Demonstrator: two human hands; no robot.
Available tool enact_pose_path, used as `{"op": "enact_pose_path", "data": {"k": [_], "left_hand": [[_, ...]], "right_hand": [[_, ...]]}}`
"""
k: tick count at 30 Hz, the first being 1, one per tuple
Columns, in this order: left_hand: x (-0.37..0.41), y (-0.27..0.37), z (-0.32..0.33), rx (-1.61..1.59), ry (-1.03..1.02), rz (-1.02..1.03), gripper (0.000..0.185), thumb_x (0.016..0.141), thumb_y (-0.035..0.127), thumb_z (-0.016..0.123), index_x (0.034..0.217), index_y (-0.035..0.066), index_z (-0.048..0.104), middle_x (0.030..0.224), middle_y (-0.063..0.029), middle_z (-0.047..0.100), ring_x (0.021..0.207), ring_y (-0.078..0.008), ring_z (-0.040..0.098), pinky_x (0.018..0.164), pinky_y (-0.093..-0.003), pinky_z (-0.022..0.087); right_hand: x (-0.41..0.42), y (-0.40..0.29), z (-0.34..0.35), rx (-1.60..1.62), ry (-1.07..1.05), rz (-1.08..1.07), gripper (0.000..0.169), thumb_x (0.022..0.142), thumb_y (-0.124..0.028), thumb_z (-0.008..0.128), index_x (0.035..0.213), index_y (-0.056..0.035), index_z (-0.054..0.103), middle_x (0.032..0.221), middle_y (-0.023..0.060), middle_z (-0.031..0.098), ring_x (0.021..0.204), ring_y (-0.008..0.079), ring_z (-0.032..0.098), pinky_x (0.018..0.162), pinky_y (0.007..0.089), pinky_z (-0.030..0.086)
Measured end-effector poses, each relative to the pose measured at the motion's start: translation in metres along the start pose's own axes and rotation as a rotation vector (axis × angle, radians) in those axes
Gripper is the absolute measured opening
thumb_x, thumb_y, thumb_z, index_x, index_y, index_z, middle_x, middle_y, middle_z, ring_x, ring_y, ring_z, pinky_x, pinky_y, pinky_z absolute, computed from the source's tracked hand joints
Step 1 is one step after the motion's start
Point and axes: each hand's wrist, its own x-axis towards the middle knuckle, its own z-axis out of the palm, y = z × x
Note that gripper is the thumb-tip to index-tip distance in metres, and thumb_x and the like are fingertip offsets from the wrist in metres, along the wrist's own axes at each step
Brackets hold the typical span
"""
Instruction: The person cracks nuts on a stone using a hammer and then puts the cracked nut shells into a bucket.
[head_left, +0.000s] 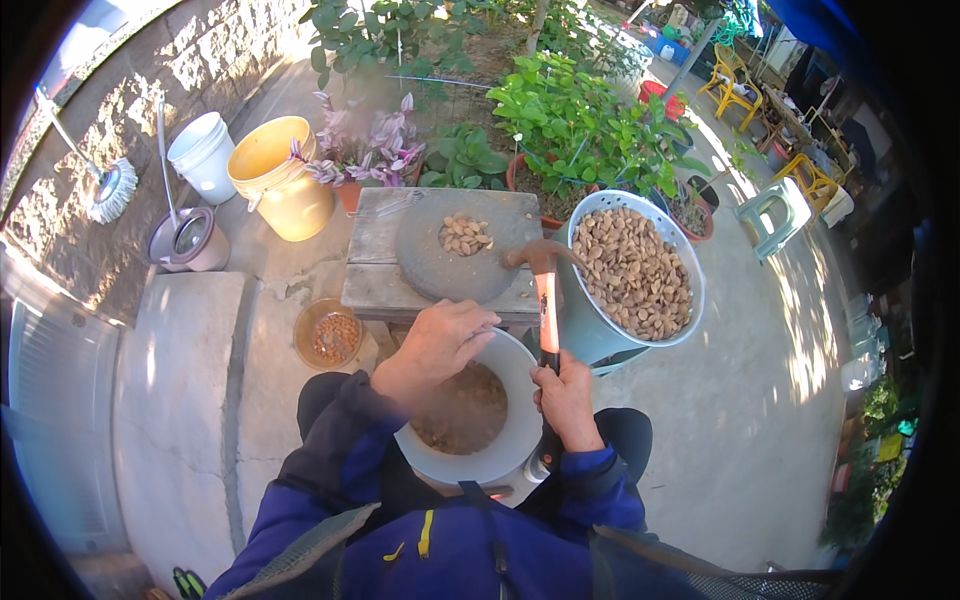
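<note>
My right hand (568, 397) grips the black handle end of a claw hammer (550, 315), whose rusty head lies over the right edge of a round stone slab (457, 276). The slab rests on a wooden stool (369, 247), with a small pile of almond-like nuts (463, 234) in its middle. My left hand (450, 337) is at the slab's near edge, above a white bucket (525, 420) holding brown shells (461, 412); whether its bent fingers hold anything cannot be told. To the right, a pale colander (696, 289) full of unshelled nuts (637, 270) sits on a bucket.
A bowl of shelled kernels (336, 337) stands left of the stool. Farther left are a yellow bucket (289, 195), a white bucket (202, 161) and a concrete step (180, 360). Potted plants (585, 135) line the far side. A plastic stool (776, 214) stands right.
</note>
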Motion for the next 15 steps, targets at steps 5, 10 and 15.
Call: {"op": "enact_pose_path", "data": {"k": [5,10,15], "left_hand": [[0.02,-0.024,-0.014,0.126,0.277,-0.097,0.022,0.087,0.005,0.072,0.108,0.001,0.07,0.093,-0.0152,0.066,0.08,-0.0317,0.068,0.072,-0.0381,0.055],[0.082,-0.063,-0.026,0.42,0.312,-0.114,0.023,0.084,0.009,0.074,0.107,0.004,0.073,0.092,-0.0158,0.064,0.091,-0.0356,0.066,0.078,-0.0452,0.053],[0.104,-0.092,-0.026,0.464,0.102,-0.154,0.014,0.085,0.014,0.072,0.098,0.007,0.075,0.094,-0.0186,0.063,0.093,-0.0398,0.064,0.079,-0.0495,0.051]], "right_hand": [[-0.003,-0.012,0.002,-0.437,0.074,-0.355,0.016,0.087,-0.007,0.063,0.089,0.0074,0.056,0.071,0.031,0.061,0.068,0.0483,0.064,0.06,0.0528,0.049],[-0.006,-0.018,0.002,-0.458,0.065,-0.293,0.013,0.088,-0.005,0.06,0.09,0.0067,0.055,0.073,0.0323,0.062,0.073,0.0526,0.063,0.064,0.0581,0.048],[-0.003,-0.018,-0.003,-0.417,0.036,-0.235,0.015,0.089,-0.007,0.06,0.092,0.0066,0.055,0.074,0.0327,0.062,0.073,0.0526,0.063,0.064,0.0581,0.048]]}}
